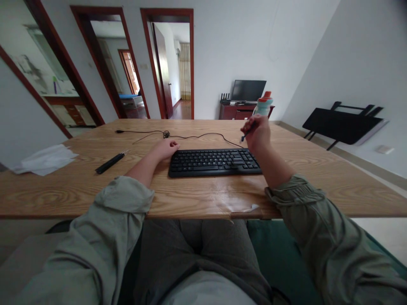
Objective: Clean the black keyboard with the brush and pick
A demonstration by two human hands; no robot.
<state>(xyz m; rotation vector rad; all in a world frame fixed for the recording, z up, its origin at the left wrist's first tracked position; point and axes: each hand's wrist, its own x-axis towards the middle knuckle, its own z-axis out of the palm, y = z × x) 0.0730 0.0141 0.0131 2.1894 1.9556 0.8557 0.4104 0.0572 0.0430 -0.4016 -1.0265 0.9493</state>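
Note:
A black keyboard lies on the wooden table in front of me, its thin black cable running back and to the left. My left hand rests on the table at the keyboard's far left corner, fingers curled under in a loose fist. My right hand is raised above the keyboard's far right corner, fingers pinched round a small dark pen-like tool whose tip points down and left. A teal bottle with a red cap stands just behind that hand.
A black stick-shaped tool lies left of the keyboard, and a white cloth or paper sits at the table's left edge. A folded black table leans on the right wall. A TV on a cabinet and open doorways are behind.

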